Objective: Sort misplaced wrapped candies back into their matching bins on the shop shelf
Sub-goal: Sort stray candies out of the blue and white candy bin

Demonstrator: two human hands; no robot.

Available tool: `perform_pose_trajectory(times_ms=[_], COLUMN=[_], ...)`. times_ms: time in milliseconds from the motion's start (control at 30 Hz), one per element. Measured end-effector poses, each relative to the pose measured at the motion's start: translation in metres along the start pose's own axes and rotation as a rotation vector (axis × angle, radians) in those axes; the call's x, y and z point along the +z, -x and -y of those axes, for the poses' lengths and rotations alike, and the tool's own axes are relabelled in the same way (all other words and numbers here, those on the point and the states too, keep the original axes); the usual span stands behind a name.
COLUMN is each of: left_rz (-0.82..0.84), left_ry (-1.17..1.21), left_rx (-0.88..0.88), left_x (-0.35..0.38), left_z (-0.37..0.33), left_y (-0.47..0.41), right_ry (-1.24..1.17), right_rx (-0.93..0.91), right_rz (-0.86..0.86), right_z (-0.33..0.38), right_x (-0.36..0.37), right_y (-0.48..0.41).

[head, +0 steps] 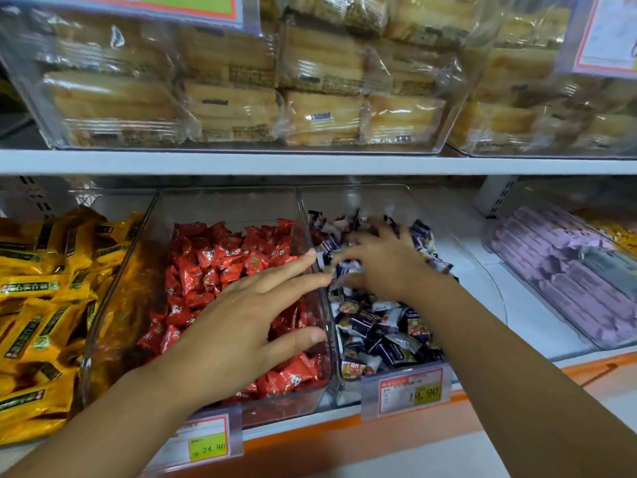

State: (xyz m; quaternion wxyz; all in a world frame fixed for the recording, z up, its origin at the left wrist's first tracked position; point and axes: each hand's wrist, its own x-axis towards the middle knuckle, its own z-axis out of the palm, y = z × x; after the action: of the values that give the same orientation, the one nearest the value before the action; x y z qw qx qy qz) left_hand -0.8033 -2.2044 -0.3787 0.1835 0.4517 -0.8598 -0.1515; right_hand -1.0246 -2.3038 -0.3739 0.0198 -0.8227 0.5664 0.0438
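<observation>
Shop shelf [310, 164] carries clear bins, with price tags reading 24.90 [208, 448] and 19.90 [427, 394]. Left hand [241, 322] hovers flat over the red candies [206, 267], grip released. Right hand [382, 267], farther in the navy-candy bin [406, 201], pinches a navy wrapped candy [349, 268].

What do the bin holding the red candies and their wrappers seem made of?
Bin: apparently clear rigid plastic, glossy; candies show through its walls. Red candy wrappers: thin shiny film, probably plastic or foil-lined; creased, with bright glints.
</observation>
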Motion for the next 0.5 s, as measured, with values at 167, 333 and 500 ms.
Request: perform_pose_trajectory(times_ms=[167, 333, 500], left_rz=[-0.019, -0.027, -0.028], left_ry=[-0.005, -0.002, -0.007], left_rx=[0.006, 0.010, 0.015], left_x=[0.003, 0.004, 0.005], left_z=[0.004, 0.005, 0.003], left_y=[0.000, -0.002, -0.002], right_ry=[-0.091, -0.339, -0.289], right_rx=[0.085, 0.007, -0.100], right_rz=[-0.020, -0.072, -0.152], right_z=[-0.018, -0.021, 0.003], right_x=[-0.010, -0.028, -0.005], right_y=[0.003, 0.020, 0.009])
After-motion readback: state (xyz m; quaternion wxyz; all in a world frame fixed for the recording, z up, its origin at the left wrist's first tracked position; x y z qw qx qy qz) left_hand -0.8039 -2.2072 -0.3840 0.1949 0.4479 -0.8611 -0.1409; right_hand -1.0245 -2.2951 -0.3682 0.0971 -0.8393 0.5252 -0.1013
